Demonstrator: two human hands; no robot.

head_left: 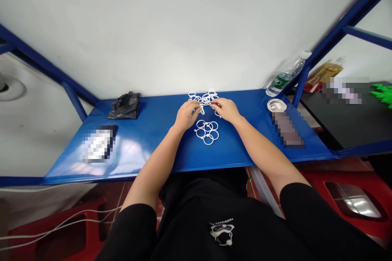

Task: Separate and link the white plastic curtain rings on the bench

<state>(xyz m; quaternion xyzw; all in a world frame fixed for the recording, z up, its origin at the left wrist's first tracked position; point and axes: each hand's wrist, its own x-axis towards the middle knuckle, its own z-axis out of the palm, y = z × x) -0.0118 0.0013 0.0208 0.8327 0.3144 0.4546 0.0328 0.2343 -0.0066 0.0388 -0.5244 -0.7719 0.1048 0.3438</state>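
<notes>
Closest in view, the person's bare forearms reach out from black sleeves and rest across the front of the blue metal tabletop [159, 147]. Just beyond, the lower cluster of white plastic rings [207, 132] lies flat, its loops linked together, between the two arms and just short of the hands, with neither hand on it.

The left hand [186, 115] and right hand [225, 111] meet over the upper cluster of white plastic rings [203, 100], a tangled group near the back of the tabletop. Both grips look narrow, with fingertips pinched on the rims, though the fingers hide exactly which ring each one holds.

Rings this thin seem best pinched lightly at the rim, close to where two of them meet, so the neighbouring loops don't drag along. Low, steady wrists, as here, help too – one hand anchors while the other turns.

Farther left sits a crumpled black plastic bag [125, 105], and farther right a flat coil of white cord [277, 105]. A plastic water bottle [286, 74] lies tilted in the far right corner against the white wall [183, 20] – two other objects on the tabletop are too blurred to tell.
</notes>
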